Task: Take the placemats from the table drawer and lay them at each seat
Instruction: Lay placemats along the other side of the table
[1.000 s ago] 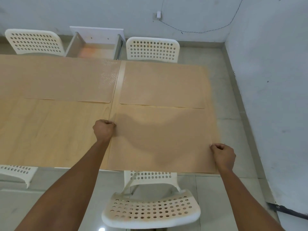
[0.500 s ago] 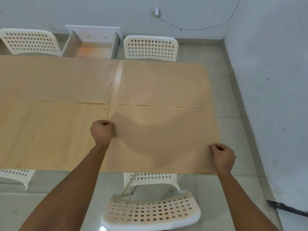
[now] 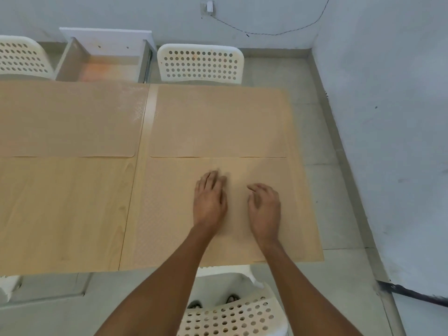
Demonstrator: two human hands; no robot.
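Note:
Three tan placemats lie on the light wooden table. The near right placemat lies flat in front of me. My left hand rests palm down on its middle, fingers together and stretched out. My right hand rests beside it on the same mat, fingers slightly curled, holding nothing. A second placemat lies at the far right seat. A third placemat covers the far left seat. The table drawer stands pulled out at the far side and looks empty.
White perforated chairs stand at the far right, far left and directly below me. A grey wall runs close along the table's right side. A cable hangs on the back wall.
Both hands let go of the near placemat's left and right edges and moved inward onto its middle. The mat now lies flat on the table.

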